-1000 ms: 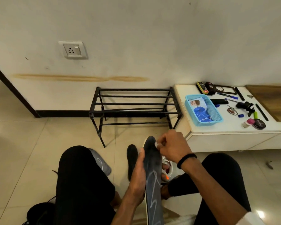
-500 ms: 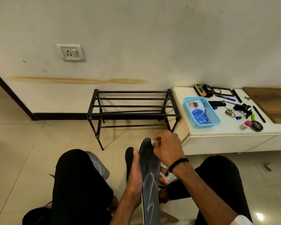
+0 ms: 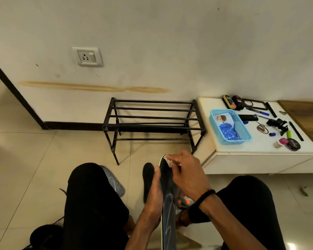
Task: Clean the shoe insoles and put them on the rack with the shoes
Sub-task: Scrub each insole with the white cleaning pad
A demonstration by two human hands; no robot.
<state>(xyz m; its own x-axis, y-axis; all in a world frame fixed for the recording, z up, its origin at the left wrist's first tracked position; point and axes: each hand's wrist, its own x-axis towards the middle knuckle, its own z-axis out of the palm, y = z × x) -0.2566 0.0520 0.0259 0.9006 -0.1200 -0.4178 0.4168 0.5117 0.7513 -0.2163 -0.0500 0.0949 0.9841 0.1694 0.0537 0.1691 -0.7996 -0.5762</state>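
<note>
You sit on the floor with knees apart, facing a black rack [image 3: 153,121] against the wall. Your left hand [image 3: 154,193] grasps the left edge of a dark insole [image 3: 167,204] held between your knees, fingers curled along its side. Your right hand [image 3: 187,175] pinches a small white wipe [image 3: 168,160] against the insole's far tip. The insole's long axis runs away from you: the rounded end points toward the rack and the other end points back to your lap, running out of the bottom of the view. Its printed face is turned up and slightly right. To clean it well, you would probably keep the left hand firm so the insole does not bend, and draw the wipe in long strokes from the tip toward you, covering the edges too. A second black insole [image 3: 148,179] lies on the floor just left of your left hand, lengthwise the same way, and a grey one [image 3: 114,183] shows beside your left knee. A white shoe [image 3: 185,202] sits partly hidden under your right wrist. Nothing rests on the rack yet. A white counter [image 3: 260,150] to the right carries a blue basket [image 3: 229,126].
</note>
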